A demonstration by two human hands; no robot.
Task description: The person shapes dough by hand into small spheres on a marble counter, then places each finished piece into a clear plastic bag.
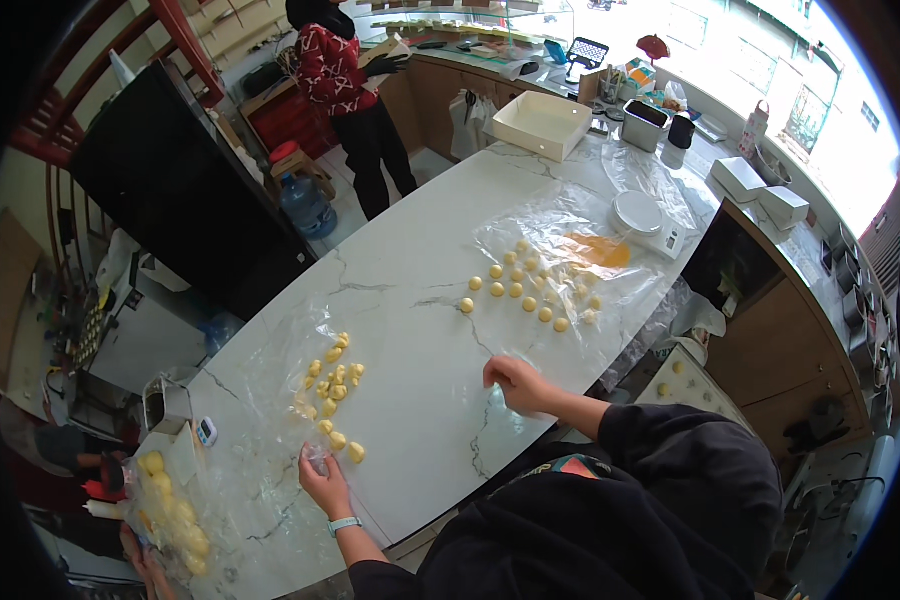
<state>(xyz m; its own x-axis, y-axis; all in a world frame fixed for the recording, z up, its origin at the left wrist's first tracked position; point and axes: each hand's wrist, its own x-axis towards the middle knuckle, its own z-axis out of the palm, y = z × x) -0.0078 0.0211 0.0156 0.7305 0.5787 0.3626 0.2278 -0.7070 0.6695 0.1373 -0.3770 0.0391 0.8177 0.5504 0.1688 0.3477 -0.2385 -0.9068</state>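
My left hand (325,486) pinches the edge of a clear plastic sheet (278,385) on the marble counter. Small yellow dough pieces (338,391) lie on and beside that sheet, the nearest just past my left fingers. Farther right, my right hand (516,386) is curled low over the marble, its fingers closed and their undersides hidden; whether anything is in them I cannot make out. Beyond it, round yellow dough balls (497,289) sit in loose rows, some bare on the marble and others under a second clear plastic sheet (505,228).
An orange-yellow flat mass (598,251) lies under the far sheet, beside a white scale (638,213). A cream tray (542,124) stands at the far end. Larger dough lumps (175,515) are at lower left near another person's hands (142,560). A person (345,90) stands across the counter.
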